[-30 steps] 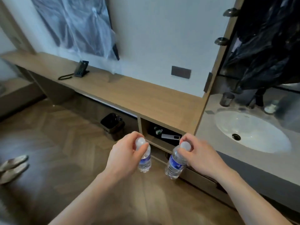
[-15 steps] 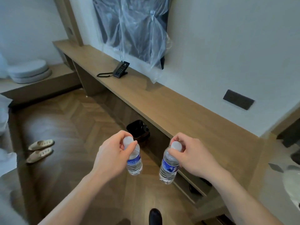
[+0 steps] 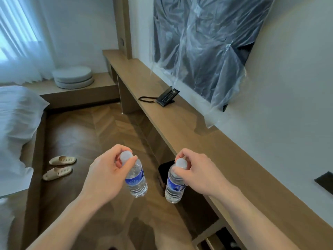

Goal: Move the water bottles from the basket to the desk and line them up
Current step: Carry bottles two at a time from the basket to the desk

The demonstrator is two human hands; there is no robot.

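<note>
Mid-carry: left hand (image 3: 106,175) pinches one bottle (image 3: 136,179) by the cap, right hand (image 3: 198,173) pinches the other bottle (image 3: 174,184) the same way; both hang over the floor beside the bench (image 3: 182,127). Advice: lift above the edge, set bases flat side by side, then let go. Count: 2 bottles, 1 phone (image 3: 167,97), 2 slippers (image 3: 60,167). Basket not visible.

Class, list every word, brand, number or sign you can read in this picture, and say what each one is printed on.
None can be read.
Left bottle, held by the left hand: blue label, print too blurred.
Right bottle, held by the right hand: blue label, print too blurred.
Telephone on the desk: keypad markings too small.
</note>
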